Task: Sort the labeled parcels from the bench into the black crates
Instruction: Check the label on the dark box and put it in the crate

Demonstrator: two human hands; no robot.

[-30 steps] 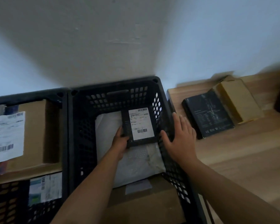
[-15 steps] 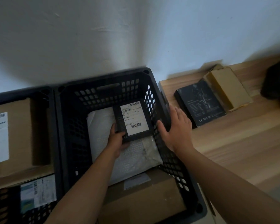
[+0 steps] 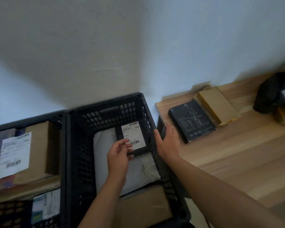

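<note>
A black parcel with a white barcode label lies in the far right corner of the middle black crate, on top of a white bubble mailer. My left hand is inside the crate, its fingers curled round the parcel's near left corner, which it hides. My right hand holds the crate's right rim, thumb inside and fingers outside. On the wooden bench to the right lie a black flat box and a tan cardboard box.
A second black crate on the left holds a brown carton with a white label. A brown box fills the middle crate's near end. A black bag sits at the bench's far right. A white wall stands close behind.
The black parcel has gone lower and further right into the crate's corner. My left hand has turned over onto its near left corner. My right hand stays on the rim.
</note>
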